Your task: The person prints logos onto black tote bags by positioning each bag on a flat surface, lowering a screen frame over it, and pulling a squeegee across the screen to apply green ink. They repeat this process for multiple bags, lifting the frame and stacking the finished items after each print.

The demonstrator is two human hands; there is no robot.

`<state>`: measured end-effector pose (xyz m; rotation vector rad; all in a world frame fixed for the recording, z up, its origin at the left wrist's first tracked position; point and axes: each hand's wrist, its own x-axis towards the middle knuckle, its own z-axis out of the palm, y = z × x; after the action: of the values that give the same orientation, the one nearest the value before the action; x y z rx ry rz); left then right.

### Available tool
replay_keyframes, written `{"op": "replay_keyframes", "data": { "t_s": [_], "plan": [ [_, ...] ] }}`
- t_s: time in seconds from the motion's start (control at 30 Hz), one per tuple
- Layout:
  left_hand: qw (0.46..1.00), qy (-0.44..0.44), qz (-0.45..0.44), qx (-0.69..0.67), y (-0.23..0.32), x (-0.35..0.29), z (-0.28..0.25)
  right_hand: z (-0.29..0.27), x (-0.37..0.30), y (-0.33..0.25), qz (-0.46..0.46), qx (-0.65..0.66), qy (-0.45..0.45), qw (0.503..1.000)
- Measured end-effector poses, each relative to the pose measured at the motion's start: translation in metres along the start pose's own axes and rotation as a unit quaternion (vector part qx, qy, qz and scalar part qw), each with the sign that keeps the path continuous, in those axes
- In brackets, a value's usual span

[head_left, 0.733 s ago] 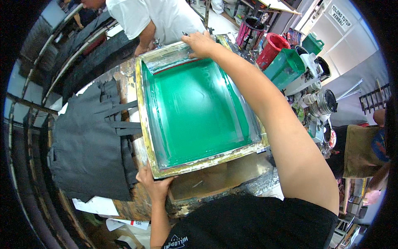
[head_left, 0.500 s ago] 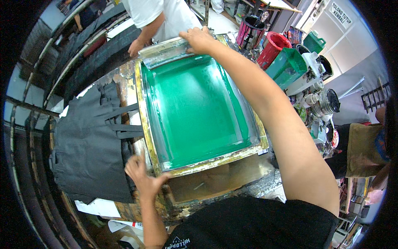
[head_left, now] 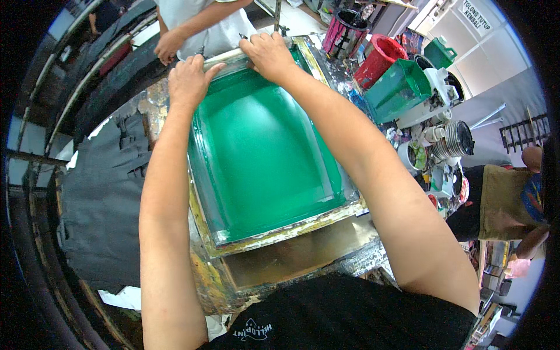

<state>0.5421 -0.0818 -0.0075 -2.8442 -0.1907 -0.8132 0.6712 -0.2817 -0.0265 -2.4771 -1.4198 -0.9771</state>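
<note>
A silk-screen frame [head_left: 280, 240] with yellow-stained wooden edges lies tilted on the worktable before me. Its mesh is covered with glossy green ink [head_left: 262, 154]. Across the far end runs a squeegee [head_left: 228, 56], gripped from above by both my hands. My left hand [head_left: 188, 83] has its fingers wrapped over the left part of the squeegee. Near the right part, my right hand [head_left: 270, 57] is closed round the same tool. The squeegee's lower edge is largely hidden by the hands. Dark grey cloth pieces [head_left: 102, 201] lie left of the frame, partly behind my left forearm.
A co-worker in a white shirt [head_left: 204, 32] stands beyond the frame's far end. At the right are a pink bucket with dark drips [head_left: 344, 36], a red bucket [head_left: 379, 61], a green container [head_left: 399, 93] and stacked tubs [head_left: 452, 140]. Another person [head_left: 507, 204] is far right.
My left hand has reached from beside the frame's near left corner to the squeegee and closed on it. The co-worker's arms have moved up. My right hand stays on the squeegee.
</note>
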Motion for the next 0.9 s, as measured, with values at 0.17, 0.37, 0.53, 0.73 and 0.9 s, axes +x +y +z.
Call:
{"op": "replay_keyframes", "data": {
  "t_s": [0.17,0.37,0.53,0.73,0.9],
  "plan": [
    [0.996,0.077,0.049,0.004,0.008,-0.019,-0.005,-0.019,-0.019,-0.005,0.010,-0.002,-0.021,1.000],
    [0.998,0.046,0.039,0.006,0.034,-0.079,-0.044,-0.063,-0.068,-0.038,0.003,-0.014,-0.039,0.999],
    [0.997,0.055,0.052,-0.003,0.058,-0.137,-0.088,-0.120,-0.119,-0.070,0.002,0.014,-0.040,0.999],
    [0.998,0.020,0.043,-0.043,0.101,-0.215,-0.152,-0.201,-0.191,-0.113,0.014,0.039,-0.084,0.996],
    [0.996,-0.007,0.043,-0.078,0.131,-0.265,-0.196,-0.249,-0.236,-0.138,0.028,0.049,-0.107,0.993]
  ]
}}
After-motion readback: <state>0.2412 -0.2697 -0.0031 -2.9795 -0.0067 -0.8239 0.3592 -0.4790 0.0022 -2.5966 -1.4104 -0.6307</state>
